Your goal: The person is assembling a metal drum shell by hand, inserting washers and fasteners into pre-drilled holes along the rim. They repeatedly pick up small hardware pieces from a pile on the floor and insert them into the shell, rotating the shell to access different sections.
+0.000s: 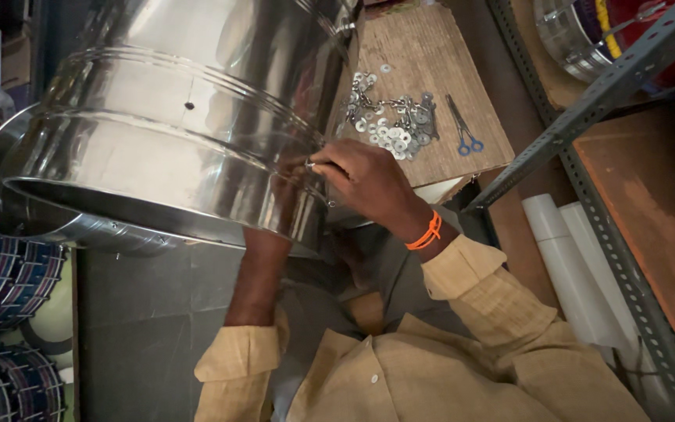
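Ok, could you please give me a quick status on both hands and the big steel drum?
Right hand pinching small fastener at shiny steel drum wall. Left hand hidden inside drum. Pile of metal washers on wooden board, clear of hands.

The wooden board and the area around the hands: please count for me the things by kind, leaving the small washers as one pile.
Steel drum: 1
Pile of washers: 1
Blue-handled scissors: 1
White tubes: 2
Orange wristband: 1
Total: 6

The right hand pinches a small fastener at the drum wall; the left hand is hidden inside the drum.
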